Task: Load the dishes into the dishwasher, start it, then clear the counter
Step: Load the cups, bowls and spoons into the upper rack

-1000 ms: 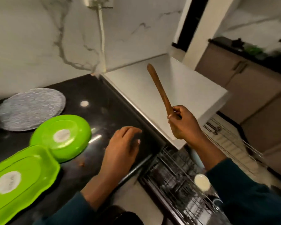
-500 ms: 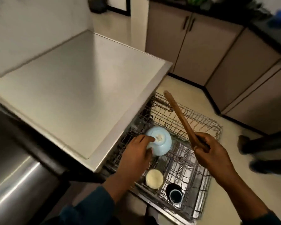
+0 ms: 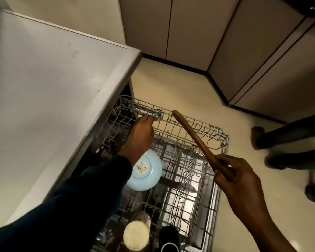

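desk (image 3: 44, 88): pale flat top filling the left side, its edge runs diagonally down to the lower left, with the dishwasher opening tucked right under it

left hand (image 3: 140, 137): reaching forward over the pulled-out rack, fingers stretched out fairly straight, fingertips up at the far left corner of the wire frame. Can't tell for sure if they're touching the wire. Not gripping anything as far as I can see. Dark blue sleeve (image 3: 71, 202) runs back to the bottom left.

light blue bowl (image 3: 145, 173): sitting upside down in the rack, barcode sticker on its base facing up, right under the left wrist and partly covered by it

dishwasher rack (image 3: 220, 175): wire basket pulled all the way out over the cream floor, mostly bare tines in the middle and right part

cream cup (image 3: 136, 235): near edge of the rack, bottom of the view

dark mug (image 3: 169, 237): just right of the cream cup, cut off by the frame's bottom edge

wooden spatula (image 3: 193, 135): slanted, far end pointing up-left over the rack's back rail, held above the rack and not resting in it

right hand (image 3: 242, 180): grip is clamped on the spatula's near end, thumb on top, fingers curled round it, out past the rack's right side

cabinets (image 3: 262, 51): beige doors along the top and right
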Available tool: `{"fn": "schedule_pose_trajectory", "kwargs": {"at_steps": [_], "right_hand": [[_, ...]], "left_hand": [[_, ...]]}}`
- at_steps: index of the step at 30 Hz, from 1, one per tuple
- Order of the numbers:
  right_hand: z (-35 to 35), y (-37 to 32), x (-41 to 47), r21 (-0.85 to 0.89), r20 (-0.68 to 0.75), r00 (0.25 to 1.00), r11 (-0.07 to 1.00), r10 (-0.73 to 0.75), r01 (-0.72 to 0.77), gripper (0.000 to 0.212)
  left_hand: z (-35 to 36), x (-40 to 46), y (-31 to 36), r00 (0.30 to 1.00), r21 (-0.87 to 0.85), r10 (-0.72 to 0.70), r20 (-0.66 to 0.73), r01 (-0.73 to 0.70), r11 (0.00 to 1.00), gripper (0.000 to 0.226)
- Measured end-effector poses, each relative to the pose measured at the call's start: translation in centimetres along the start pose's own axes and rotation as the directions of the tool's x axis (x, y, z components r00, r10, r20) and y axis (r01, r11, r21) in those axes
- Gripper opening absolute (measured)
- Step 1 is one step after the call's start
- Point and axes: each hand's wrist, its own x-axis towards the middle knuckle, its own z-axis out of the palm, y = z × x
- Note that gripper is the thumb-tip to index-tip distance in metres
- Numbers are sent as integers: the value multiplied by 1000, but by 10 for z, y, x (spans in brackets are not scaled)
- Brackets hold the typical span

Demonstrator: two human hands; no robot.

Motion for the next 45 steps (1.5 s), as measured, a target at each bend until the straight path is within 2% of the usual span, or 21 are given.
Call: {"fn": "schedule_pose_trajectory", "kwargs": {"at_steps": [4, 7, 9, 16, 20, 23, 26, 30, 38, 40, 43, 45], "right_hand": [[-19, 7, 24, -117, -47, 998, 993, -34, 28, 44], [-37, 4, 35, -210, -88, 992, 975, -96, 76, 44], [-48, 2, 44, -194, -135, 987, 979, -87, 60, 42], [-75, -6, 67, -58, -302, 951, 997, -63, 47, 49], [-83, -14, 81, -6, -290, 954, 997, -77, 79, 51], [-86, -23, 90, -28, -266, 960, 996, -91, 86, 63], [-84, -35, 100, -54, -260, 959, 994, -111, 100, 48], [-80, -46, 114, -91, -183, 976, 991, -118, 103, 39], [-63, -35, 150, -278, -19, 996, 957, -91, 82, 40], [-50, -26, 167, -343, 104, 988, 928, -118, 147, 41], [-20, -3, 189, -287, 334, 933, 928, -134, 236, 40], [3, 20, 198, -289, 412, 902, 920, -132, 267, 37]], "left_hand": [[36, 49, 1, 988, 98, 146, 58, -151, 984, 59], [55, 69, 2, 967, 186, 142, 214, -183, 965, 68], [64, 71, 2, 948, 239, 105, 300, -181, 954, 67], [74, 46, -7, 971, 239, 37, 235, -95, 966, 64], [80, 39, -13, 982, 308, 54, 179, -108, 945, 55], [85, 32, -13, 985, 260, 98, 141, -132, 957, 52], [85, 25, -9, 986, 191, 77, 149, -105, 976, 56], [80, 24, -7, 982, 166, 57, 181, -88, 982, 59], [78, 23, -9, 981, 148, 56, 188, -85, 985, 63], [78, 22, -9, 980, 145, 58, 191, -87, 986, 67], [76, 20, -9, 978, 140, 54, 203, -84, 987, 71], [72, 19, -7, 976, 133, 47, 211, -76, 988, 73]]}}
